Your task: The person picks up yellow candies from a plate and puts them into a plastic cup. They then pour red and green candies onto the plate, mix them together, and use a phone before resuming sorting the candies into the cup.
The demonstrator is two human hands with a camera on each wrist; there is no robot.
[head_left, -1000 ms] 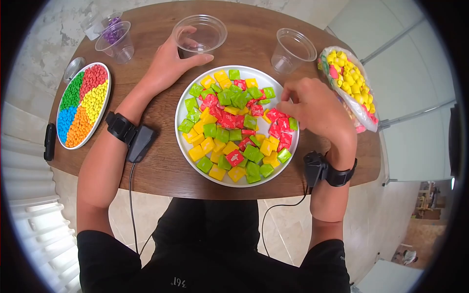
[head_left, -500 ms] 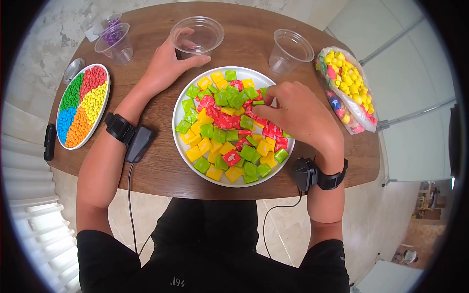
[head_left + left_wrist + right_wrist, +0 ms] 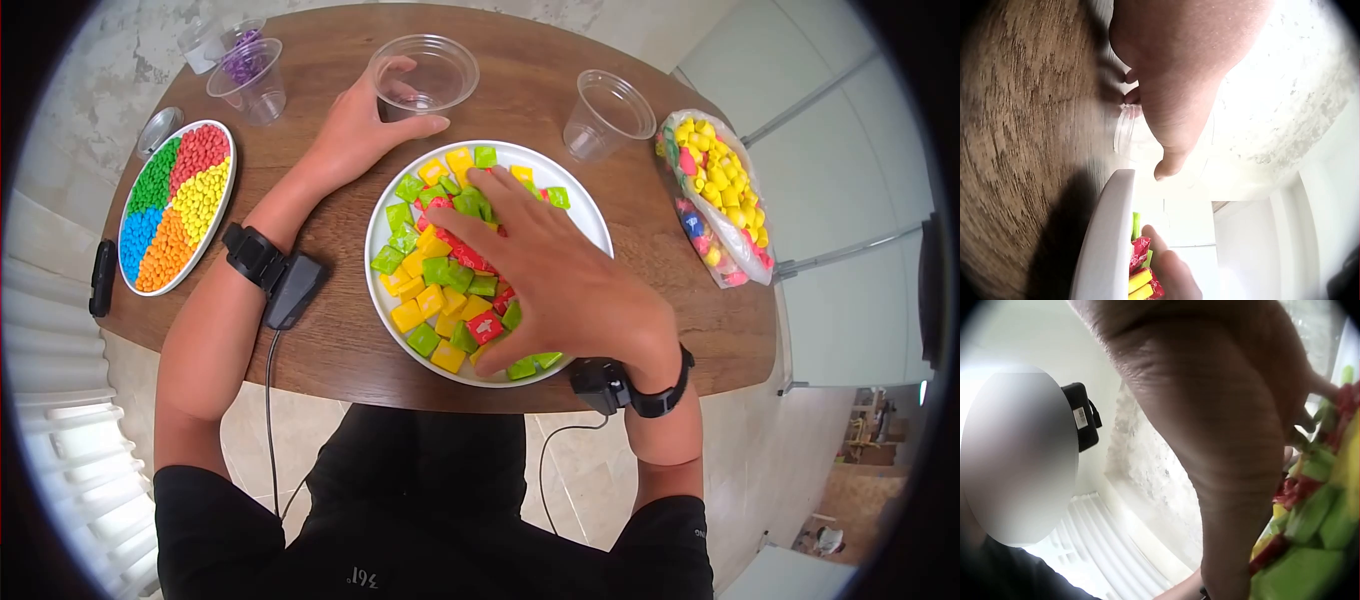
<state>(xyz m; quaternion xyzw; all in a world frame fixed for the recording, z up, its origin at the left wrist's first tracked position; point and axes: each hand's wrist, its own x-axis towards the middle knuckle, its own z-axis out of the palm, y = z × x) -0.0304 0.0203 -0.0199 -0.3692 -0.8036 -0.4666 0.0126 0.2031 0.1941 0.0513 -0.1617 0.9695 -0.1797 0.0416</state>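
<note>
My left hand (image 3: 355,135) holds a clear plastic cup (image 3: 440,85) at the back of the table, thumb at the near side and fingers round the far side. No contents show in this cup. In front of it is a round white plate (image 3: 580,205) heaped with square wrapped candies (image 3: 408,318) in green, yellow and red. Over the plate's right half my right hand (image 3: 570,280) is spread wide, palm down, its fingertips among the candies and its thumb near the front. The hand hides many candies. In the right wrist view, fingers reach down to the candies (image 3: 1310,512).
At left lies a plate of small pieces (image 3: 165,215) sorted by colour. Behind it stand clear cups (image 3: 262,95), one with purple bits. Another clear cup (image 3: 610,120) stands back right, beside an open bag of yellow and pink pieces (image 3: 725,190). Cables run from both wrists.
My right hand has moved left from the plate's right edge across the candies, and its bent fingers have spread wide. My left hand stays at the cup.
</note>
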